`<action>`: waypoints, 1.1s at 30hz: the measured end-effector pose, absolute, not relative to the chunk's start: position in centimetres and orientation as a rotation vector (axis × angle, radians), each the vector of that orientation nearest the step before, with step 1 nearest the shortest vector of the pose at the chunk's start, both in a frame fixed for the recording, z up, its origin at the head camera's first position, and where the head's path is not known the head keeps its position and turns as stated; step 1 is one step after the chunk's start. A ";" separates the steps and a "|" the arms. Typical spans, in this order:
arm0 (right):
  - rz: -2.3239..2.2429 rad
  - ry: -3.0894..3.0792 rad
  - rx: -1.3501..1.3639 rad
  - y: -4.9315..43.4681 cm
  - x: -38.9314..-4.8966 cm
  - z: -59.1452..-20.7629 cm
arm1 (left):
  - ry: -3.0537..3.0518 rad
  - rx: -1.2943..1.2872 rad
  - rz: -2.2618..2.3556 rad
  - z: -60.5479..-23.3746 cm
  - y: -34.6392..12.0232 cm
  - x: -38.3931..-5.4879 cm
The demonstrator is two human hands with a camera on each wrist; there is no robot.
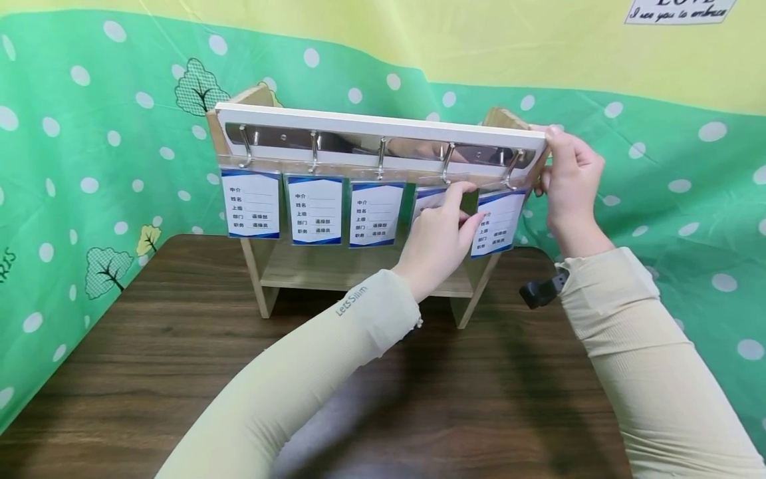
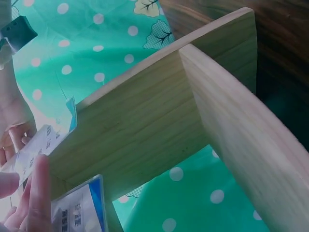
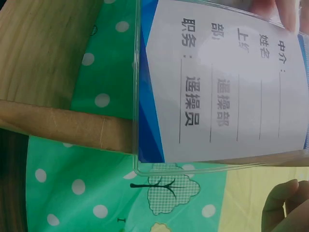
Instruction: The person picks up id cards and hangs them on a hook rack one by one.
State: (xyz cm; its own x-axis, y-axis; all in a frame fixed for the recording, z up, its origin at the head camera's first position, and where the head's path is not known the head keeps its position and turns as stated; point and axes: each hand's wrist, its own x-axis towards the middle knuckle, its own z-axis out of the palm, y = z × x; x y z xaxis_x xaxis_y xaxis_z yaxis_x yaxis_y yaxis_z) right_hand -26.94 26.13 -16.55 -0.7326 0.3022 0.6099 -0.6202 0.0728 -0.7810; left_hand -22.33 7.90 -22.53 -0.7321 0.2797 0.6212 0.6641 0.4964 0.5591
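A white hook rack (image 1: 359, 123) with a metal strip and several hooks stands on a small wooden shelf. Clear badge holders with blue-edged cards hang along it, among them the leftmost badge (image 1: 251, 203). My left hand (image 1: 439, 233) reaches in front of the fourth badge (image 1: 423, 198), partly covering it. Its thumb and index finger are at the left edge of the tilted rightmost badge (image 1: 498, 219); whether they pinch it is unclear. With my right hand (image 1: 571, 179) I hold the rack's right end. The right wrist view shows the rightmost badge (image 3: 222, 87) up close.
A dark wood table (image 1: 149, 319) bears the wooden shelf (image 1: 359, 269). Green polka-dot cloth (image 1: 120, 86) with a yellow upper part hangs behind. A black device (image 1: 541, 291) is at the right wrist. The shelf's side panel (image 2: 145, 101) fills much of the left wrist view.
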 end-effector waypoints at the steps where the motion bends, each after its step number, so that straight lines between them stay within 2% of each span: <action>1: 1.740 -1.681 0.316 26.1 -26.9 -16.5 | -2.292 -0.780 -1.145 -22.6 7.7 -22.3; 17: 1.767 -1.661 0.279 25.5 -26.1 -15.9 | -2.330 -0.751 -1.358 -23.5 3.3 -20.3; 33: 1.359 -1.767 0.165 25.6 -23.4 -17.1 | -2.283 -0.723 -1.330 -24.1 -1.6 -18.9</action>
